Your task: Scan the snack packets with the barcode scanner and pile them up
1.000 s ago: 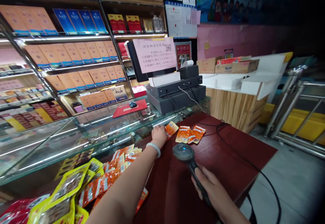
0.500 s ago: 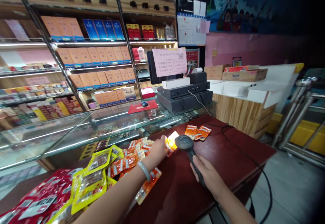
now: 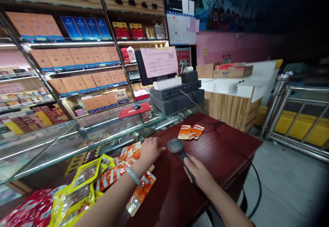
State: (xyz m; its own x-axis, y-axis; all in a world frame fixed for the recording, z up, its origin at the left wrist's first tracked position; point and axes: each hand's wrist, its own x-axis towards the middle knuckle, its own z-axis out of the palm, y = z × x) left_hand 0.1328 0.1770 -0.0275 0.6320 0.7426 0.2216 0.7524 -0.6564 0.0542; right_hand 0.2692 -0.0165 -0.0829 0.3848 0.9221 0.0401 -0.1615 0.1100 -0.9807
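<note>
My right hand (image 3: 199,172) is wrapped round the handle of a dark handheld barcode scanner (image 3: 175,146), its head tilted toward my left hand. My left hand (image 3: 151,150), with a bracelet at the wrist, hovers at the edge of a pile of orange snack packets (image 3: 113,176). Its thumb sticks out away from the fingers, and no packet shows in it; the palm side is hidden. One orange packet (image 3: 142,192) lies under my left forearm. Several orange packets (image 3: 190,132) rest farther back on the dark red table (image 3: 218,148).
Yellow-edged snack bags (image 3: 83,177) and red bags (image 3: 31,208) lie at the left. A glass counter (image 3: 95,131) borders the table, with a cash register (image 3: 177,100) and monitor on it. The scanner's black cable (image 3: 246,158) drapes over the right edge. A metal railing (image 3: 298,117) stands beyond.
The brightly lit orange packet in my left hand no longer shows, and that hand has moved left with its thumb spread. The scanner's bright light is gone. The view has turned right.
</note>
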